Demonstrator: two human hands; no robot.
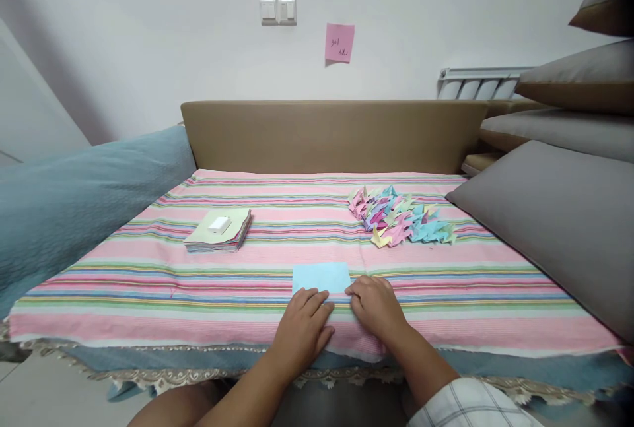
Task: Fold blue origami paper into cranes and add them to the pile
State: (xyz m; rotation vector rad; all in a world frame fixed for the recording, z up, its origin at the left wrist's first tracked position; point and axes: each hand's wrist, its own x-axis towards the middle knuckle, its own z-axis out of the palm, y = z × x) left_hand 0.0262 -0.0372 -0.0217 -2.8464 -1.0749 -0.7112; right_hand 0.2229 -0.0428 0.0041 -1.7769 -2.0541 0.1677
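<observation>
A light blue paper sheet (pixel 320 277) lies flat on the striped cloth (pixel 148 282) near its front edge. My left hand (pixel 303 328) rests on the sheet's near edge, fingers stretched flat and pressing down. My right hand (pixel 375 305) sits beside it at the sheet's near right corner, fingers curled down onto the paper edge. Neither hand lifts the sheet off the cloth.
A stack of coloured paper squares (pixel 218 231) with a small white object (pixel 219 224) on top lies at the left. A heap of folded paper cranes (pixel 400 218) lies at the right. Grey cushions (pixel 559 216) flank the right, a blue blanket (pixel 74 196) the left.
</observation>
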